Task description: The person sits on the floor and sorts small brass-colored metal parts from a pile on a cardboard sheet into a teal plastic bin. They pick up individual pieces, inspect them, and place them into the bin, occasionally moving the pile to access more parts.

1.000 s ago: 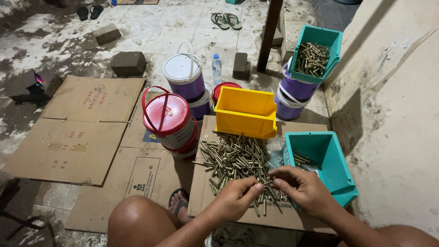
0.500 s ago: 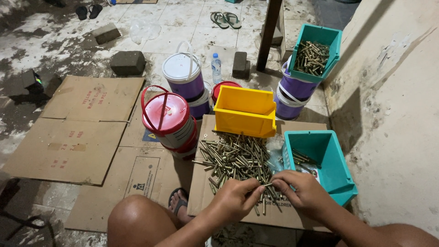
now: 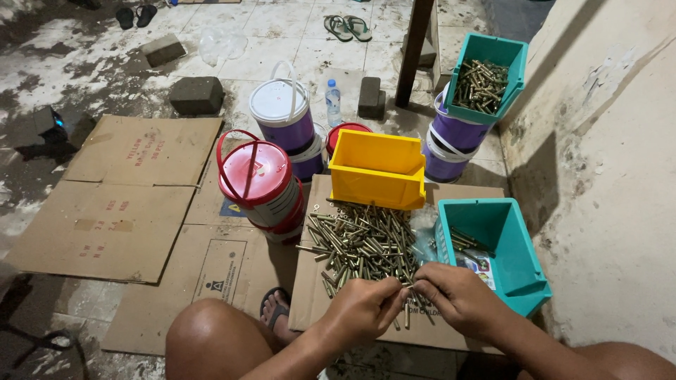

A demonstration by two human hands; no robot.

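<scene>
Where the hands were spread over the pile of brass pins [image 3: 362, 243] 1 second ago, the left hand [image 3: 362, 309] and right hand [image 3: 458, 299] now pinch 1 thin pin [image 3: 407, 286] between them, above the cardboard [image 3: 310, 309].

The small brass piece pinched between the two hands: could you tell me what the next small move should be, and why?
Probably drop it into the teal bin beside the right hand. Both the right hand and the left hand pinch one thin brass piece just over the pile of brass pieces, and that bin, nearest, already holds a few like it.
</scene>
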